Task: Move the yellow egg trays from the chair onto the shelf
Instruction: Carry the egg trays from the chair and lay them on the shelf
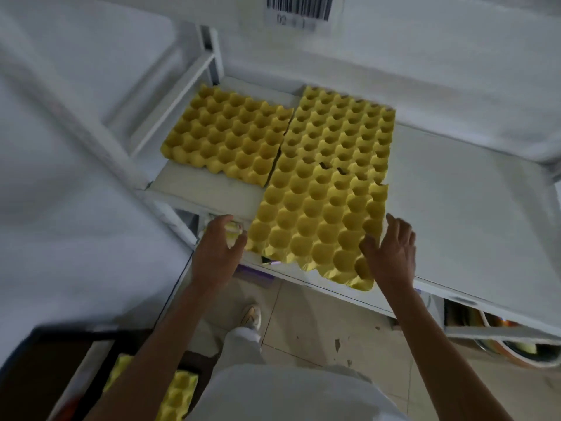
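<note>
On the white shelf, three yellow egg trays lie with their cups facing up. One tray sits at the back left corner, close to the shelf's upright post. A second tray lies just beside it to the right, their edges touching or nearly so. A third tray is nearest the person, its far edge overlapping the second tray and its near corner jutting past the shelf's front lip.

The left hand sits at the near tray's left edge with fingers curled loosely; whether it grips the tray or only rests against it cannot be told (something pale and yellowish shows under the fingers, too blurred to name). The right hand is spread open, fingers splayed, its palm and thumb against the tray's right near corner, not closed round anything.

Lower left, more yellow egg trays lie on a dark chair, partly hidden by the left forearm. A barcode label is fixed above the shelf. A shoe stands on the tiled floor.
</note>
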The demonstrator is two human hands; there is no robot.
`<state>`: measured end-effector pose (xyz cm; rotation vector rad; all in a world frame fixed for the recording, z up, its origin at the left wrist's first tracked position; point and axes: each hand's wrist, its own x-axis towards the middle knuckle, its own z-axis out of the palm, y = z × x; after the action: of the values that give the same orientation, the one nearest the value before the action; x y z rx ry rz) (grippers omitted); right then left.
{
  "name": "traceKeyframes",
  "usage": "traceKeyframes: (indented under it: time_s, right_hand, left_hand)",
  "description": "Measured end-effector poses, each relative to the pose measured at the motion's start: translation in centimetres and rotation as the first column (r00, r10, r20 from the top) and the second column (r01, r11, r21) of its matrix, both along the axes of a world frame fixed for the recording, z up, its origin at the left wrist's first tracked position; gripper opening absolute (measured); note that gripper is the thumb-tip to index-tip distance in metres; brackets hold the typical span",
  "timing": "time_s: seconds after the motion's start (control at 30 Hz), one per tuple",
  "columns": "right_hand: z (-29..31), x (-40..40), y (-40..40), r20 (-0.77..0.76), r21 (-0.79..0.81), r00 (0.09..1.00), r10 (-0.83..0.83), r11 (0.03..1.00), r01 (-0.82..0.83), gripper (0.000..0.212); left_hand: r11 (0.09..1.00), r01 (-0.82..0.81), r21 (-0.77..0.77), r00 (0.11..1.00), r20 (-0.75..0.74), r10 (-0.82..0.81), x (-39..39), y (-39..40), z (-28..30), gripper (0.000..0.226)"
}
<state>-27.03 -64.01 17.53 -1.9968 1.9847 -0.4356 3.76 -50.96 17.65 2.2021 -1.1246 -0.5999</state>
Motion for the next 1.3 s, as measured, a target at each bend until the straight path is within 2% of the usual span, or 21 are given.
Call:
traceKeyframes:
  time_s: [0.07,0.17,0.27,0.33,0.4,0.5,0.57,0.73,0.8,0.9,0.97,1.03,1.1,1.23,1.3]
  right_hand:
    - [0.6,-0.3,0.8,-0.079,-0.167,0.982,0.171,0.969,-0.182,0.067]
    - [1.2,-0.3,3.4,-0.124,-0.272,0.889,0.441,0.846,-0.458,0.065]
    - [1.4,0.0,7.4,-0.116,-0.27,0.719,0.685,0.675,-0.687,0.061]
    - [1.3,-0.1,10.5,-0.135,-0.191,0.611,0.78,0.585,-0.788,0.062]
    - [1.1,-0.4,12.8,-0.166,-0.1,0.543,0.823,0.534,-0.84,0.064]
    - [0.2,-0.4,18.0,-0.184,-0.019,0.36,0.915,0.363,-0.931,0.066]
    - [-1.2,0.2,21.1,-0.202,0.083,0.21,0.956,0.231,-0.969,0.07]
    - [-5.7,1.5,27.8,-0.206,0.272,-0.058,0.977,0.0,-0.962,0.067]
    - [-7.4,2.0,30.2,-0.166,0.364,-0.133,0.977,-0.065,-0.929,0.067]
    - [-9.3,3.0,33.5,-0.112,0.485,-0.238,0.965,-0.156,-0.861,0.065]
    - [-9.9,3.6,35.0,-0.082,0.565,-0.259,0.962,-0.169,-0.808,0.063]
    - [-10.5,4.3,35.6,-0.084,0.645,-0.266,0.96,-0.151,-0.749,0.058]
    - [-11.1,5.5,35.8,-0.088,0.699,-0.258,0.962,-0.124,-0.704,0.054]
    - [-12.2,8.9,36.3,-0.047,0.675,-0.157,0.987,-0.084,-0.733,0.051]
    - [-12.4,10.8,36.8,-0.015,0.654,-0.127,0.992,-0.086,-0.752,0.046]
  left_hand:
    - [0.997,-0.073,0.012,0.996,0.05,0.072,-1.7,2.9,0.3,0.052]
    - [0.982,-0.179,0.054,0.976,0.133,0.171,-6.0,8.1,0.0,0.056]
    - [0.966,-0.247,0.076,0.946,0.236,0.223,-11.2,13.9,-1.0,0.063]
    - [0.952,-0.281,0.119,0.928,0.288,0.238,-14.7,18.1,-1.5,0.072]
    - [0.938,-0.318,0.139,0.912,0.315,0.262,-17.5,21.4,-2.2,0.072]
    - [0.852,-0.458,0.255,0.876,0.296,0.382,-21.9,28.5,-2.8,0.066]
    - [0.808,-0.492,0.324,0.861,0.317,0.398,-23.6,32.7,-3.8,0.067]
    - [0.664,-0.579,0.473,0.813,0.268,0.517,-26.5,39.9,-5.8,0.066]
    - [0.638,-0.524,0.563,0.84,0.221,0.496,-27.7,41.9,-7.2,0.064]
    - [0.584,-0.325,0.744,0.922,0.113,0.369,-29.2,44.2,-9.2,0.063]
    - [0.55,-0.334,0.765,0.893,0.071,0.444,-29.1,44.9,-10.0,0.061]
    - [0.582,-0.401,0.708,0.836,0.022,0.548,-28.2,44.9,-10.6,0.061]
    - [0.617,-0.44,0.653,0.81,-0.007,0.586,-26.8,45.0,-11.4,0.062]
    - [0.582,-0.443,0.682,0.805,0.017,0.593,-23.7,46.6,-13.4,0.062]
    - [0.569,-0.436,0.697,0.782,-0.02,0.623,-22.7,47.2,-14.2,0.06]
